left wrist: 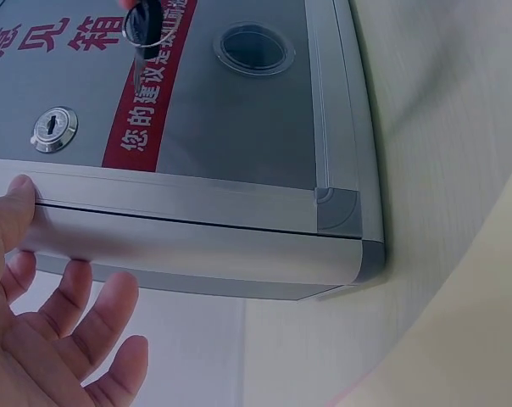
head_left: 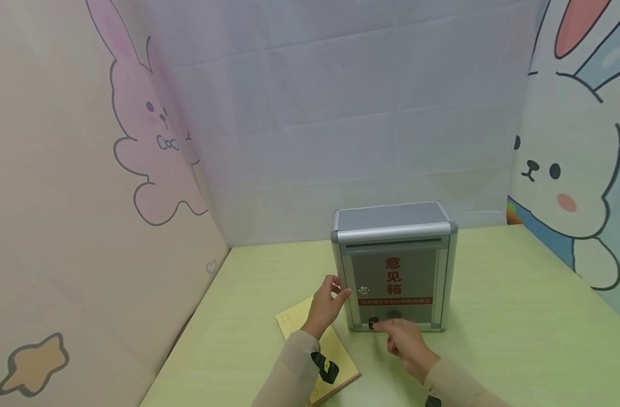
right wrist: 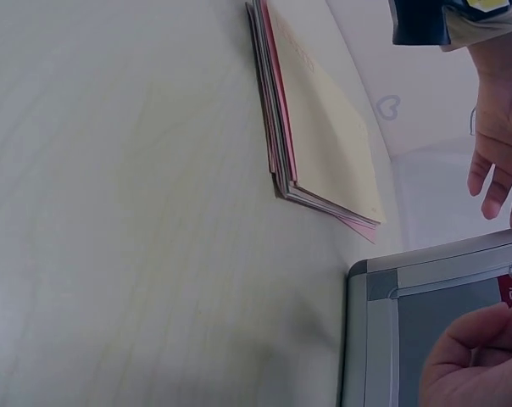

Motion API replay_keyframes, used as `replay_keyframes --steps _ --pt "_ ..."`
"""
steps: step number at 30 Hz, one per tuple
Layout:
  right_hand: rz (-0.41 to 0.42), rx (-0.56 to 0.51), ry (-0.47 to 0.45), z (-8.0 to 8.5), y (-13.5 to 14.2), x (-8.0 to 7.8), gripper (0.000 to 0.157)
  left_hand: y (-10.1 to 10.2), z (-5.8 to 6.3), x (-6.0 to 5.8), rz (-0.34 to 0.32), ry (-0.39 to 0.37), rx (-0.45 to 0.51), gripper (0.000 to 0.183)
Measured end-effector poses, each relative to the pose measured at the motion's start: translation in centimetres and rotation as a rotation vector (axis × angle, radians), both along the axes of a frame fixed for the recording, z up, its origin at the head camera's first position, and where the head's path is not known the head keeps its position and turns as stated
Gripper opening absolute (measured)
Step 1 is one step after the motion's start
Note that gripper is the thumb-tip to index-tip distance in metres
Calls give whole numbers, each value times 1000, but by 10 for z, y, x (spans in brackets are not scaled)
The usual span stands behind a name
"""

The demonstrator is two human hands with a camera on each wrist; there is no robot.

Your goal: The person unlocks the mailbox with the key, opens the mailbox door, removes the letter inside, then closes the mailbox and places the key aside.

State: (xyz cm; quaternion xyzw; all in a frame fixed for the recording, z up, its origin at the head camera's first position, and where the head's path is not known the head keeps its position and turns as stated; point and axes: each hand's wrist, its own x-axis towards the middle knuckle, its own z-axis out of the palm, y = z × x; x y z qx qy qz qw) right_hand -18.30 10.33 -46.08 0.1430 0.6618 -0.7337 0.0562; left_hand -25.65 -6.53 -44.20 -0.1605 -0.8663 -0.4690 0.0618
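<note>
A grey metal suggestion box (head_left: 394, 282) stands upright on the table, red characters on its front door and a slot near the top. My left hand (head_left: 326, 305) is at the box's left edge; in the left wrist view its thumb touches the front frame, while the loosely bent fingers (left wrist: 112, 314) lie along the side. Beside the thumb is a round keyhole lock (left wrist: 53, 129). With my right hand (head_left: 405, 342) I pinch a black-headed key (left wrist: 144, 30) on a ring, in front of the door's lower part. Its metal blade is apart from the lock.
A stack of yellow-covered booklets (head_left: 335, 350) lies on the table, partly under the left forearm. The pale green table (head_left: 519, 316) extends to both sides of the box. Behind it hangs a white cloth backdrop (head_left: 361, 113), with cartoon-printed side walls (head_left: 60, 198).
</note>
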Motion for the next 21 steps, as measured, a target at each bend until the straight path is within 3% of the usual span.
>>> replay_keyframes --steps 12,18,21 --pt "-34 -4 2 -17 4 2 27 0 0 0 -2 8 -12 25" --pt "-19 32 -28 -21 7 3 37 0 -1 0 9 -11 -3 24" --pt "-22 40 -42 -23 8 4 22 1 -1 -1 9 3 -10 24"
